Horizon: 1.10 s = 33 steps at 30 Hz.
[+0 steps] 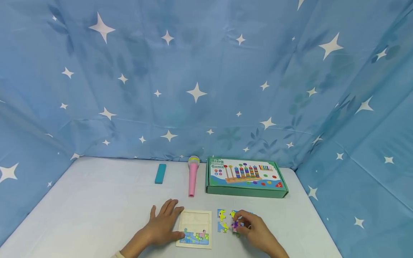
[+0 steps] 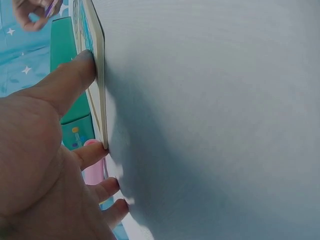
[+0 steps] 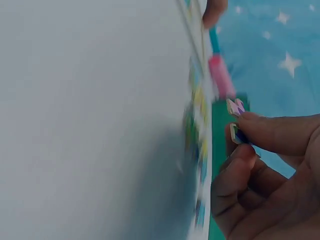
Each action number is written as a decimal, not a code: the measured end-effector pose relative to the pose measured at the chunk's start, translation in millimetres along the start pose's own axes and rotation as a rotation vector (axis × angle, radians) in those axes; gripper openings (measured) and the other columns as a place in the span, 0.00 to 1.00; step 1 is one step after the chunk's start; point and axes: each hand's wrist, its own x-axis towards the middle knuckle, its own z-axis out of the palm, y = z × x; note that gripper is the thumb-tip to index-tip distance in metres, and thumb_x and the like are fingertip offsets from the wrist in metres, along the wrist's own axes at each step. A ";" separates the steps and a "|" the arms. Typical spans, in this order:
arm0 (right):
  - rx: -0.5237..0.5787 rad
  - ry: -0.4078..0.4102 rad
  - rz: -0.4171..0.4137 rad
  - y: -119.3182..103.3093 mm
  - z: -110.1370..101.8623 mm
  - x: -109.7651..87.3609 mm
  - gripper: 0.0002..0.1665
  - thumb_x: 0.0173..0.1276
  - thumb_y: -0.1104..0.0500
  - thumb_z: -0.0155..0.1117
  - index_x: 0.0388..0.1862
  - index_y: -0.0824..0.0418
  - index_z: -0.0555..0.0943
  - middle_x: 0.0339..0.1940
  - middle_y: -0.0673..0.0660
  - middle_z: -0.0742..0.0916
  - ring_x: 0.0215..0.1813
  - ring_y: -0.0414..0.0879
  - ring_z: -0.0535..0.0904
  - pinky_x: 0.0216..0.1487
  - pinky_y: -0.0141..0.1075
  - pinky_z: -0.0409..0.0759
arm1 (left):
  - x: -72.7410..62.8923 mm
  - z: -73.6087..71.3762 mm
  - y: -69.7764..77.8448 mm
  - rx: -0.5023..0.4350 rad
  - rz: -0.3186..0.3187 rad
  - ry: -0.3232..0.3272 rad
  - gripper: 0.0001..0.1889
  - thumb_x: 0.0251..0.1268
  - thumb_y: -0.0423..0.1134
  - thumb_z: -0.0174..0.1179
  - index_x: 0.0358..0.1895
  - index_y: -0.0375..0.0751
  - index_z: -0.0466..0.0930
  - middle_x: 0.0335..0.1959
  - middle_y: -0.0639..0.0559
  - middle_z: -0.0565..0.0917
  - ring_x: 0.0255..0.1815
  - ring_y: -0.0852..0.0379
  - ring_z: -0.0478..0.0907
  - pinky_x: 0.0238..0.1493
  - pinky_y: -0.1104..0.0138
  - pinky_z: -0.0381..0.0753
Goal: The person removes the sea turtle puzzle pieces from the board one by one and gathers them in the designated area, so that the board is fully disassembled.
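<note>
My left hand (image 1: 162, 227) rests beside a square wooden puzzle tray (image 1: 210, 225), its thumb on the lower left part and the index fingertip at the upper left corner. Fitted pieces (image 1: 196, 238) with a blue picture fill the tray's lower part; bare wood shows above. To the right of the tray, my right hand (image 1: 256, 229) pinches a purple and pink puzzle piece (image 3: 235, 106) between thumb and fingers, raised over the table in the right wrist view. Loose blue and yellow puzzle pieces (image 1: 222, 227) lie between tray and hand, some partly hidden under the right hand.
Behind the tray lie a pink toy microphone (image 1: 192, 179) and a teal block (image 1: 160, 173). A green Ring Challenge Game box (image 1: 246, 191) lies at the back right. The white table (image 1: 96, 208) meets a blue star-patterned curtain (image 1: 180, 114) at the back and sides.
</note>
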 end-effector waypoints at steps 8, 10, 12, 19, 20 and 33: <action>-0.031 -0.034 0.056 33.4 -33.4 -23.1 0.09 0.67 0.69 0.67 0.45 0.61 0.80 0.33 0.51 0.82 0.30 0.36 0.72 0.30 0.32 0.71 | -1.1 -2.7 3.0 0.009 -0.033 -0.008 0.44 0.58 0.62 0.71 0.73 0.40 0.68 0.79 0.35 0.58 0.80 0.33 0.48 0.64 0.20 0.38; -0.026 -0.039 0.057 35.5 -34.1 -23.3 0.09 0.67 0.68 0.67 0.44 0.60 0.80 0.33 0.51 0.82 0.29 0.37 0.71 0.30 0.32 0.70 | -0.3 -2.5 2.4 0.013 -0.040 -0.007 0.44 0.58 0.62 0.71 0.73 0.40 0.68 0.79 0.36 0.58 0.80 0.34 0.48 0.64 0.20 0.38; -0.027 -0.043 0.057 36.7 -32.4 -22.4 0.09 0.67 0.67 0.68 0.44 0.60 0.81 0.33 0.51 0.81 0.29 0.37 0.71 0.30 0.32 0.69 | -0.1 -2.5 2.4 0.013 -0.039 -0.006 0.44 0.58 0.62 0.71 0.73 0.40 0.69 0.79 0.36 0.58 0.80 0.33 0.48 0.64 0.20 0.39; -0.179 0.045 0.077 30.7 -20.3 -18.2 0.12 0.64 0.70 0.70 0.45 0.59 0.82 0.30 0.50 0.77 0.28 0.37 0.69 0.28 0.31 0.70 | -0.9 -4.1 5.1 0.010 -0.034 -0.007 0.44 0.58 0.61 0.71 0.72 0.40 0.69 0.78 0.35 0.59 0.80 0.33 0.49 0.64 0.20 0.39; -0.204 0.067 0.086 29.3 -18.6 -17.5 0.13 0.64 0.70 0.70 0.45 0.59 0.81 0.30 0.50 0.77 0.28 0.37 0.69 0.28 0.31 0.70 | -1.1 -4.4 5.4 0.007 -0.033 -0.007 0.44 0.58 0.61 0.71 0.73 0.39 0.69 0.78 0.35 0.59 0.80 0.33 0.49 0.64 0.20 0.39; -0.339 0.184 0.180 17.6 -8.1 -16.1 0.18 0.59 0.69 0.76 0.45 0.61 0.78 0.34 0.50 0.77 0.30 0.42 0.70 0.30 0.33 0.72 | -1.2 -3.0 3.8 0.004 -0.028 0.001 0.44 0.58 0.61 0.71 0.72 0.39 0.68 0.78 0.35 0.59 0.80 0.33 0.49 0.64 0.20 0.39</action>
